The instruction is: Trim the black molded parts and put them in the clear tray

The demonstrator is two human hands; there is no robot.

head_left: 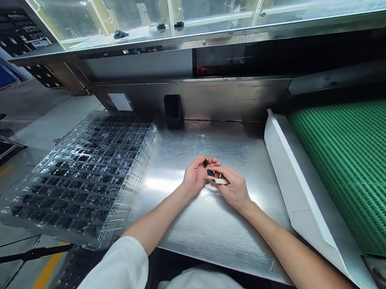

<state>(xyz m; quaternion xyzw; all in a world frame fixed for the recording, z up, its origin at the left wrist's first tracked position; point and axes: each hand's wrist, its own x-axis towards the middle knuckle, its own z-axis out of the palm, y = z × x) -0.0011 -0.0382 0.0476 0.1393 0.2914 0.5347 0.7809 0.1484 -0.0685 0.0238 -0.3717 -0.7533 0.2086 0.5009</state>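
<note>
My left hand (195, 176) pinches a small black part (205, 163); my right hand (232, 189) clamps a pale tool (219, 180). Both hover over the steel desk (207, 224), the clear parts tray (85, 176) left, the green conveyor (353, 164) right.

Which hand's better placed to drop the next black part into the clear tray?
Probably left. The left hand pinches a small black part and sits nearer the clear tray. The right hand holds a pale tool, farther away.
</note>
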